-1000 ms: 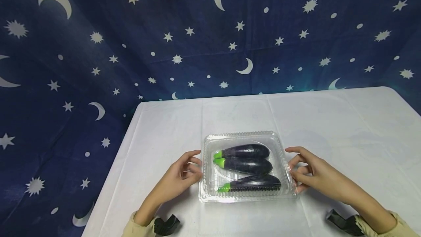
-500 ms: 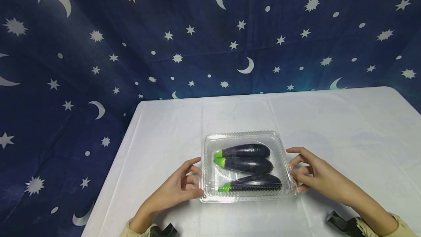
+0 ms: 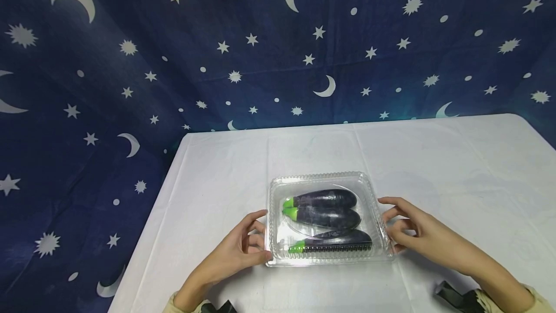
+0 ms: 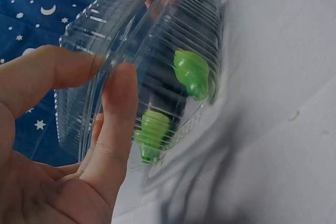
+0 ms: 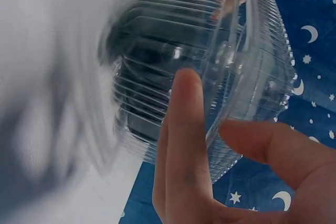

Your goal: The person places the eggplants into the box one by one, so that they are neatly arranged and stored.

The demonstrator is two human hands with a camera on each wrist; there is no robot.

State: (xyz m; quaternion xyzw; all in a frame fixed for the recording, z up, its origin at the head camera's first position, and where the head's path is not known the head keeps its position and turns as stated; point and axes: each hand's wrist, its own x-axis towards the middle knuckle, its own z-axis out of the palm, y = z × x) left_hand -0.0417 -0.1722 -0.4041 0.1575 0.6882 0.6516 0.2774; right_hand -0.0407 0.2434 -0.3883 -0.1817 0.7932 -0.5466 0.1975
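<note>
A clear plastic clamshell container [image 3: 319, 176] lies on the table with its lid down over the base. Through it I see three dark purple eggplants, a far one [image 3: 326, 199], a middle one [image 3: 328, 217] and a near one [image 3: 338, 240], their green stems pointing left. My left hand [image 3: 234, 245] pinches the rim at the left side, near the front corner; the left wrist view shows the rim between thumb and finger. At the right side, my right hand [image 3: 427, 235] pinches the rim in the same way, its fingertips [image 5: 186, 85] against the ribbed wall.
A white cloth covers the table [image 3: 226, 168]. Behind it and to the left hangs a dark blue curtain [image 3: 260, 23] with moons and stars. Black wrist-camera mounts [image 3: 456, 296] sit at both cuffs.
My left hand has slid towards the container's front left corner, and its thumb has come onto the rim. The right hand has barely shifted. The container stays almost in place.
</note>
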